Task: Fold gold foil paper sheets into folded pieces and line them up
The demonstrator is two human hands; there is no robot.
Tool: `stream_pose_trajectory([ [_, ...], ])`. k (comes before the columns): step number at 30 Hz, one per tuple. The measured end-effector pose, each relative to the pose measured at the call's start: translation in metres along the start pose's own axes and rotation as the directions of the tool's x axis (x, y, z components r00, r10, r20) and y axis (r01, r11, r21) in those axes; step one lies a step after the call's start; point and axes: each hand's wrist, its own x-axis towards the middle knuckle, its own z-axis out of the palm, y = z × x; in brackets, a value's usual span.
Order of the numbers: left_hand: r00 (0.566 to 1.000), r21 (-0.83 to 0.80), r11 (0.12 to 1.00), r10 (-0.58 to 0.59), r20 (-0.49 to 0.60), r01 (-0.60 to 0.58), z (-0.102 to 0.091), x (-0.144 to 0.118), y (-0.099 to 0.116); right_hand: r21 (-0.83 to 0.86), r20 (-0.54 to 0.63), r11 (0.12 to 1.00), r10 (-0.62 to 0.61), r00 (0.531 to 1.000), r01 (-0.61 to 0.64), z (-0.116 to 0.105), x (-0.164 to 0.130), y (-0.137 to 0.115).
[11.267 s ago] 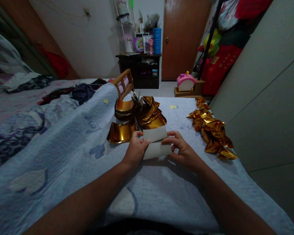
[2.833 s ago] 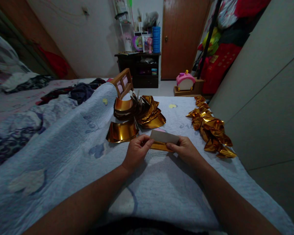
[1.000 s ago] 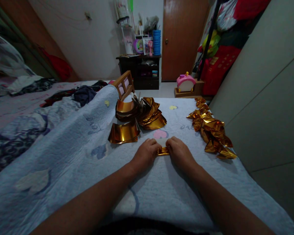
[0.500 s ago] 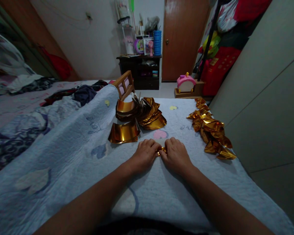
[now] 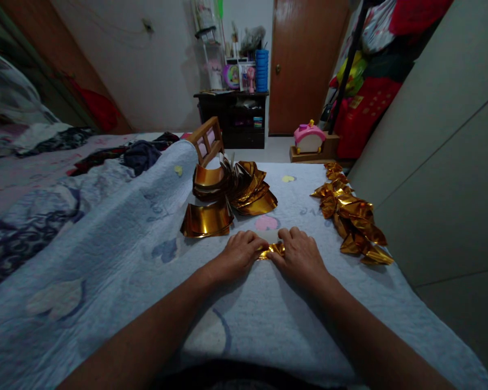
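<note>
A small piece of shiny gold foil paper (image 5: 275,251) lies low over the bed, between my two hands. My left hand (image 5: 241,253) pinches its left end, fingers bent and pressed together. On its right end, my right hand (image 5: 300,255) is closed with the thumb along the near edge. Parts of the foil are hidden under the fingers. Beyond my left hand, loose stacks of curved gold foil sheets (image 5: 208,220) rest on the cover. To the right lies a row of folded, pointed gold foil pieces (image 5: 354,221).
A pale blue bedspread (image 5: 154,303) covers the surface. Rumpled clothes (image 5: 140,156) lie at the left. A wooden bed rail (image 5: 206,140) and a pink toy (image 5: 309,140) are at the far end. A pale cabinet (image 5: 447,179) borders the right side.
My right hand has shifted a little to the right, away from my left hand. More of the gold foil shows between them. The stacks and folded pieces stay put.
</note>
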Motion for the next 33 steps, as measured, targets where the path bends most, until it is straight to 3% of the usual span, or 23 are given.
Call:
stream_pose_trajectory([
  [10,1.000,0.034,0.999,0.013,-0.005,-0.013,0.002,0.000,-0.003,0.100,0.069,0.994,0.036,0.997,-0.043,-0.004,0.001,0.041],
  [17,0.999,0.049,0.999,0.025,-0.046,-0.023,0.006,0.000,-0.004,0.137,0.106,0.989,0.043,0.993,-0.058,-0.005,0.002,0.055],
  [23,0.991,0.136,0.988,0.088,-0.096,-0.075,0.011,0.000,-0.005,0.262,0.044,0.965,-0.034,0.998,0.022,-0.004,0.004,0.069],
  [26,0.980,0.211,0.971,0.144,-0.136,-0.113,0.013,-0.001,-0.004,0.292,-0.060,0.949,-0.102,0.993,0.115,-0.010,0.006,0.068],
  [30,0.962,0.268,0.943,0.238,-0.131,-0.197,0.013,-0.002,0.002,0.370,-0.231,0.875,-0.238,0.943,0.312,-0.012,0.008,0.049],
  [33,0.947,0.302,0.917,0.303,-0.105,-0.260,0.013,-0.002,0.010,0.467,-0.164,0.796,-0.350,0.922,0.385,-0.004,0.007,0.030],
])
